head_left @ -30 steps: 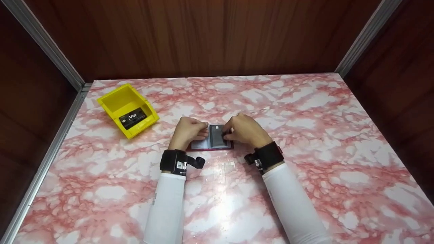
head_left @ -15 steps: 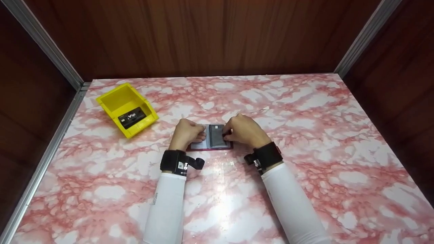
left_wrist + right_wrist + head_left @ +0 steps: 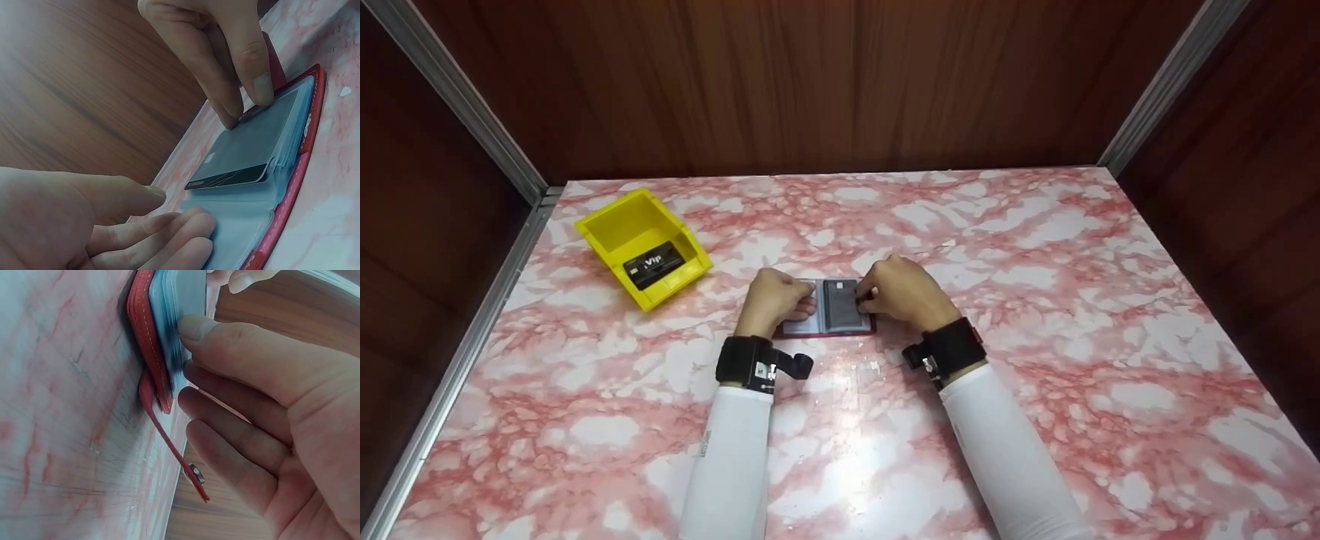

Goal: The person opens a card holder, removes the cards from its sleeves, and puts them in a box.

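Observation:
A red card holder (image 3: pixel 316 112) with clear plastic sleeves lies spread on the table between my hands. On its right-hand page is a dark grey bank card (image 3: pixel 841 307) with a chip; most of it looks greyed by the clear sleeve, while a black strip shows along the edge by the fold. My right hand (image 3: pixel 907 292) pinches the card's outer edge between thumb and fingers. The fingers of my left hand (image 3: pixel 772 300) rest on the left-hand sleeve (image 3: pixel 236 230), the thumb held apart above them. A red strap (image 3: pixel 174 444) with a metal snap sticks out from the holder's side.
A yellow bin (image 3: pixel 630 221) stands at the back left with a black card (image 3: pixel 654 264) marked "Vip" in it. The pink-and-white marbled table (image 3: pixel 1035 360) ends at brown wood-grain walls (image 3: pixel 840 82) on the back and sides.
My left thumb and fingers have drawn back slightly to the left from the fold. The right hand keeps its place at the card's outer edge.

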{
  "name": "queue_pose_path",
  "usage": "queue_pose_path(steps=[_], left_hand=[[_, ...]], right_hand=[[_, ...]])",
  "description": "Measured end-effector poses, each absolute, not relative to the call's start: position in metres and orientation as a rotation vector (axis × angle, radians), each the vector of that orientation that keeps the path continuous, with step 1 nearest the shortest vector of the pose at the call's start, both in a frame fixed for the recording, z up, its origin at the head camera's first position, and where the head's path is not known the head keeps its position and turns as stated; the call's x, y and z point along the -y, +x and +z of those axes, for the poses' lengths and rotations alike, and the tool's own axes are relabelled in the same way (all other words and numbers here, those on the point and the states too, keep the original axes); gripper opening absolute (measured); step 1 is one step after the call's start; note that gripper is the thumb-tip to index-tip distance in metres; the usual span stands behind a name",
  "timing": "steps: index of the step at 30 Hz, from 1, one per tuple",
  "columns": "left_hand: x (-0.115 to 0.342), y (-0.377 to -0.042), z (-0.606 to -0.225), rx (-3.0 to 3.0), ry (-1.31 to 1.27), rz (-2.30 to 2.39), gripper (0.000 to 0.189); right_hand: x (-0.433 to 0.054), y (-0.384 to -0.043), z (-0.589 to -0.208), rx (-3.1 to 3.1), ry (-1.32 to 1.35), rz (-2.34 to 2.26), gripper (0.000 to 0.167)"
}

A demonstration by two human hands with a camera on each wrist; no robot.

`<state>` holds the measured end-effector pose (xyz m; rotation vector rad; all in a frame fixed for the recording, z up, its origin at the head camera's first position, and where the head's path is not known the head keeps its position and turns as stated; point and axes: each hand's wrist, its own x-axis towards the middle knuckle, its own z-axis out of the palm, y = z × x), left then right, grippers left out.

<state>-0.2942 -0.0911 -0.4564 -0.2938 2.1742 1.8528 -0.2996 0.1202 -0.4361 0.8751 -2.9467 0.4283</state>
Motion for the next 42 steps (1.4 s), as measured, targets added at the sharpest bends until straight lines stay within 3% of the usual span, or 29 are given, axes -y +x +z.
queue_pose_path(steps=[42], left_hand=[[0.0863, -0.2947, -0.4601, -2.153, -0.235, 1.84, 0.016]], right_hand=[[-0.1173, -0.2999, -0.4386, 2.959, 0.847, 0.443, 0.014]])
